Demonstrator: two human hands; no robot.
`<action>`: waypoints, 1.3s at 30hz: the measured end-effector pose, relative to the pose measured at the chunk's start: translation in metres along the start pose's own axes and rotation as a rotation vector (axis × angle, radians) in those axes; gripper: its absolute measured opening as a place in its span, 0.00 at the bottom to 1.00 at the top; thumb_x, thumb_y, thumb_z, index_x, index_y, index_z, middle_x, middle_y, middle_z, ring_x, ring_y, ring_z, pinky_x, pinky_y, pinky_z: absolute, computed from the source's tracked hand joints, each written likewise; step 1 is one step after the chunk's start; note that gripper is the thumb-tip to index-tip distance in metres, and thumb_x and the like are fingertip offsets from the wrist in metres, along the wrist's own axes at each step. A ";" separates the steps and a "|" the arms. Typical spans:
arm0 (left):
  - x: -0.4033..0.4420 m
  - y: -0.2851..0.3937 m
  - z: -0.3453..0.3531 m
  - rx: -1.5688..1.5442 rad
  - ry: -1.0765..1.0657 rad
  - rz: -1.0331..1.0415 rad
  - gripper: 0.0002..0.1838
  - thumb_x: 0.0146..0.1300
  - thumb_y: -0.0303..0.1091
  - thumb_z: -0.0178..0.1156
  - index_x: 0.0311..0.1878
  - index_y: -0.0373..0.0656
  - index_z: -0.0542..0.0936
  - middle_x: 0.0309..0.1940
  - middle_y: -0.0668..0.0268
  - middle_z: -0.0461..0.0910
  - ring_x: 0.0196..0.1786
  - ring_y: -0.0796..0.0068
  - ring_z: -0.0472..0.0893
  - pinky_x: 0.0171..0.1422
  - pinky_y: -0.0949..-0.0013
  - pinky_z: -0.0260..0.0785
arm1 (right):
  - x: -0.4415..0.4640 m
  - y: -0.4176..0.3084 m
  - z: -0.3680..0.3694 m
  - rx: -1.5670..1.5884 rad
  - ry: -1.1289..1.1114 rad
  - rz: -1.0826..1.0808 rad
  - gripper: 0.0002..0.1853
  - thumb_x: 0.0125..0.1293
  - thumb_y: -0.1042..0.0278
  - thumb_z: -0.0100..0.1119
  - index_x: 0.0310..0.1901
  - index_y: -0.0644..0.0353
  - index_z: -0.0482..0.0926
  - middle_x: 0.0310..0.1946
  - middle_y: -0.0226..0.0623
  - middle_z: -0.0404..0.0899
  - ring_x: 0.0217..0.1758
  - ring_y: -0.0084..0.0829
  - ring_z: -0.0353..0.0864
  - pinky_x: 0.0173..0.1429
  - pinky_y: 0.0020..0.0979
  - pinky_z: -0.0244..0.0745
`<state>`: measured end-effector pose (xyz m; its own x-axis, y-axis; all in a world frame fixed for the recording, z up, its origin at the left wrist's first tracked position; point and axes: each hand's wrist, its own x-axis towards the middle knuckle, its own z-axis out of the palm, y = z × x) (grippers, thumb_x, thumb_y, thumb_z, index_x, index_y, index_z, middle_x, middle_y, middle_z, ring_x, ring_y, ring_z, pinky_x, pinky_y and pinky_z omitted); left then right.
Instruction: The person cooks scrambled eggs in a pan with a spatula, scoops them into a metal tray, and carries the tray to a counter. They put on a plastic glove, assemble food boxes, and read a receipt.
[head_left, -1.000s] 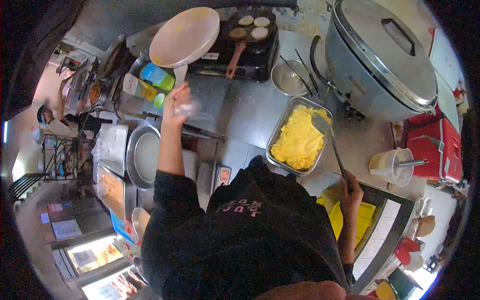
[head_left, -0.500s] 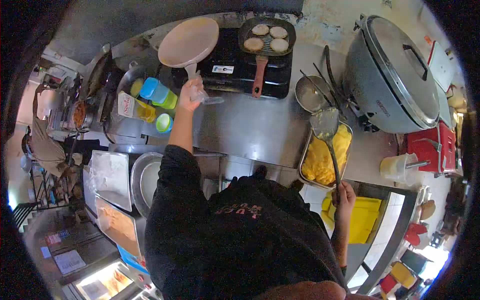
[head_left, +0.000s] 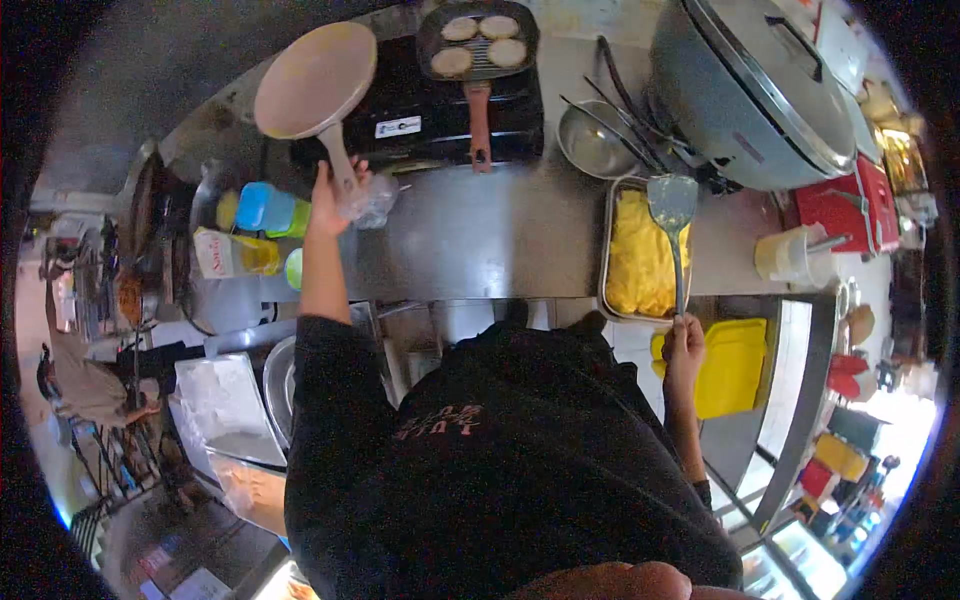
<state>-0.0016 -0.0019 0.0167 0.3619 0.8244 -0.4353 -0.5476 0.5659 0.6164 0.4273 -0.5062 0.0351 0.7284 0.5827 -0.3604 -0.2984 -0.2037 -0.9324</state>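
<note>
My left hand (head_left: 328, 205) is at the handle of a pale pink frying pan (head_left: 315, 80), which sits over the left side of the black stove. The handle lies between thumb and fingers, loosely held; crumpled clear plastic (head_left: 372, 200) hangs beside them. My right hand (head_left: 685, 345) is closed round the handle of a long turner (head_left: 673, 202). The turner's blade hovers over the far right edge of a metal tray (head_left: 604, 262) of soft yellow food (head_left: 642, 258). A square grill pan (head_left: 478, 75) with several pale round patties (head_left: 498, 28) is on the stove's right side.
A steel bowl (head_left: 598, 140) with utensils is beyond the tray, near a big lidded cooker (head_left: 735, 110). At right are a plastic tub (head_left: 785, 255) and red cooler (head_left: 850, 210). A blue-lidded container (head_left: 262, 207) and oil pouch (head_left: 235, 253) stand left.
My view has shifted. My left hand's grip has loosened, with more of the pan handle showing. The turner's blade has moved right over the tray; my right hand still holds it.
</note>
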 end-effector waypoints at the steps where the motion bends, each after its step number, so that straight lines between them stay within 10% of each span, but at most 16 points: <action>1: 0.002 -0.006 -0.017 -0.022 0.044 0.006 0.25 0.78 0.53 0.43 0.53 0.38 0.77 0.40 0.57 0.80 0.45 0.62 0.81 0.53 0.56 0.78 | -0.001 0.006 -0.004 -0.279 0.108 -0.135 0.08 0.75 0.62 0.57 0.44 0.58 0.78 0.20 0.24 0.68 0.19 0.17 0.65 0.23 0.23 0.57; 3: 0.000 -0.025 -0.053 -0.088 0.142 0.002 0.25 0.78 0.52 0.41 0.48 0.39 0.78 0.37 0.59 0.82 0.41 0.62 0.82 0.50 0.54 0.78 | -0.006 0.006 -0.008 -0.784 0.264 -0.427 0.10 0.75 0.61 0.58 0.44 0.59 0.78 0.22 0.30 0.72 0.23 0.26 0.69 0.29 0.30 0.64; 10: -0.063 -0.162 -0.046 -0.103 0.214 -0.238 0.15 0.73 0.43 0.49 0.43 0.44 0.79 0.31 0.68 0.80 0.36 0.65 0.82 0.45 0.54 0.78 | 0.010 0.043 -0.055 -0.767 0.454 -0.556 0.12 0.75 0.59 0.57 0.40 0.60 0.78 0.19 0.29 0.69 0.20 0.25 0.68 0.26 0.30 0.62; 12: -0.090 -0.202 0.004 0.327 0.127 -0.383 0.16 0.70 0.46 0.57 0.53 0.48 0.81 0.39 0.64 0.82 0.33 0.67 0.79 0.43 0.59 0.76 | 0.023 0.047 -0.082 -0.101 0.389 0.008 0.13 0.74 0.57 0.58 0.40 0.59 0.80 0.18 0.29 0.70 0.17 0.21 0.68 0.22 0.25 0.62; 14: -0.087 -0.245 0.017 1.010 -0.111 -0.430 0.19 0.70 0.48 0.58 0.59 0.50 0.80 0.42 0.69 0.83 0.32 0.74 0.76 0.37 0.68 0.71 | 0.038 0.049 -0.095 -0.067 0.451 0.018 0.13 0.74 0.55 0.57 0.35 0.54 0.79 0.13 0.20 0.61 0.12 0.14 0.57 0.16 0.22 0.50; 20: -0.066 -0.326 0.111 1.098 -0.487 -0.411 0.26 0.73 0.59 0.52 0.56 0.47 0.81 0.44 0.69 0.82 0.36 0.78 0.75 0.37 0.71 0.67 | 0.130 0.072 -0.167 -0.124 0.412 0.108 0.14 0.73 0.52 0.56 0.33 0.51 0.78 0.13 0.18 0.61 0.12 0.16 0.58 0.16 0.23 0.51; 26: 0.004 -0.408 0.170 1.205 -0.285 -0.099 0.31 0.72 0.64 0.51 0.48 0.41 0.84 0.34 0.70 0.82 0.35 0.77 0.77 0.39 0.67 0.71 | 0.194 0.089 -0.203 -0.185 0.350 -0.004 0.17 0.72 0.50 0.58 0.33 0.54 0.82 0.15 0.21 0.67 0.14 0.17 0.62 0.18 0.24 0.55; 39: -0.046 -0.383 0.216 1.082 -0.069 -0.408 0.31 0.65 0.62 0.64 0.55 0.43 0.82 0.46 0.69 0.81 0.45 0.75 0.78 0.50 0.68 0.71 | 0.240 0.098 -0.277 -0.136 0.195 0.012 0.19 0.69 0.52 0.64 0.27 0.58 0.82 0.17 0.27 0.72 0.18 0.25 0.70 0.26 0.32 0.67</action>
<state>0.3546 -0.2535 -0.0574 0.4214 0.5576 -0.7152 0.5393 0.4800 0.6920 0.7437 -0.6038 -0.1502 0.8345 0.4194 -0.3574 -0.2315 -0.3218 -0.9181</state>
